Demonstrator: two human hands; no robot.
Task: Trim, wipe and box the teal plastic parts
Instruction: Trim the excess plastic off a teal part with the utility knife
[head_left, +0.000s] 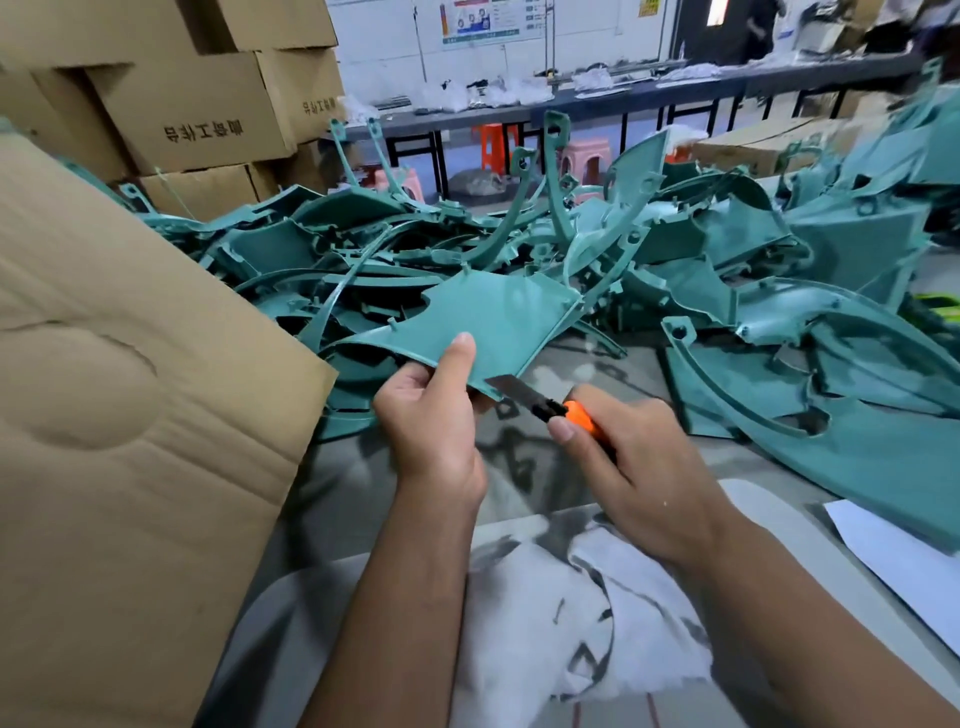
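Note:
My left hand (431, 421) grips a flat teal plastic part (498, 317) by its near edge, thumb on top, holding it up over the table. My right hand (639, 467) holds an orange utility knife (550, 408); its steel blade touches the part's near lower edge just right of my left thumb. A big heap of teal plastic parts (519, 244) covers the table behind, with more large parts (857, 415) at the right. A white cloth (582, 613) lies crumpled in front of me below my forearms.
An open cardboard box flap (130, 415) rises at the left, close to my left arm. Stacked cardboard boxes (197, 104) stand behind it. A white sheet of paper (909, 561) lies at the right. Benches and plastic stools stand far back.

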